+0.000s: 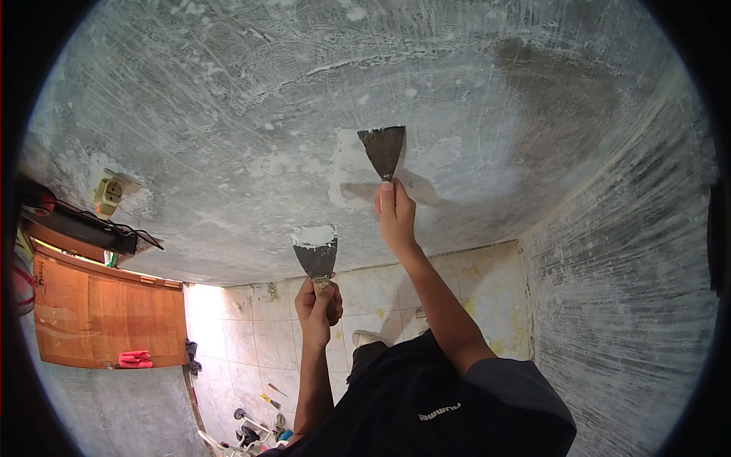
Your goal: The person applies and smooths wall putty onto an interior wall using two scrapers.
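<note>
My right hand (396, 215) is closed round the handle of a dark putty knife (383, 151). Its wide blade lies against the grey wall (289, 114), over a patch of whitish filler (349, 164). Lower and to the left, my left hand (317, 308) grips a second putty knife (315, 257), blade upward. White putty (314, 235) coats the top edge of that blade, which appears held away from the wall. Fingers of both hands wrap their handles, hiding most of each.
At the left, a wall socket (109, 193) sits above a dark shelf with a cable and a wooden cabinet (114, 316) bearing a pink cloth (135, 359). Another scraper (270, 401) and a white-framed object (255, 434) are on the tiled floor (274, 343). A side wall (609, 305) rises at right.
</note>
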Demonstrator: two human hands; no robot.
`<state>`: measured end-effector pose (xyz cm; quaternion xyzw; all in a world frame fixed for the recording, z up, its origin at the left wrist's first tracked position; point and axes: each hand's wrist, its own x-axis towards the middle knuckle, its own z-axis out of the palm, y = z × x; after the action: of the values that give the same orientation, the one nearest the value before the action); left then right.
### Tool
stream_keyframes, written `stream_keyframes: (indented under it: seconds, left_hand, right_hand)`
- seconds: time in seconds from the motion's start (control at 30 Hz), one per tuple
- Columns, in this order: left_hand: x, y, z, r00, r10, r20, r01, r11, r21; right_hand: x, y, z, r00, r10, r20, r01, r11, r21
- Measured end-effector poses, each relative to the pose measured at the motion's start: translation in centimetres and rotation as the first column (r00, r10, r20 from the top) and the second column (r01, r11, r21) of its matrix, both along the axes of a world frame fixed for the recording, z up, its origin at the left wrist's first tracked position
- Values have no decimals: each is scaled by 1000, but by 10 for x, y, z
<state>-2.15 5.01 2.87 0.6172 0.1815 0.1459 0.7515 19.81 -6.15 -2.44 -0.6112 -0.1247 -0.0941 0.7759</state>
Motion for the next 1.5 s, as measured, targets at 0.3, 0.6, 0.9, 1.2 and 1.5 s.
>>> stream_keyframes:
  seconds: [0.3, 0.6, 0.9, 1.2, 1.5]
  left_hand:
    - [1, -3, -1, 1000, -5, 2, 5, 1000, -12]
    - [0, 1, 0, 1000, 12, -2, -12, 1000, 6]
    - [10, -2, -5, 995, -79, -57, 82, 995, 50]
    - [13, 1, -5, 998, -63, -16, 64, 995, 81]
    - [13, 5, -4, 1000, 4, 4, -4, 1000, -1]
  right_hand:
    - [-4, 12, -4, 996, 77, 43, -80, 995, 58]
    - [-36, -14, -60, 983, 170, -73, -164, 983, 78]
    - [-77, -105, 41, 872, 469, -139, -484, 790, -376]
    - [-86, -107, 49, 922, 387, -34, -334, 746, -576]
    - [-57, -120, 21, 966, 245, -84, -259, 919, -297]
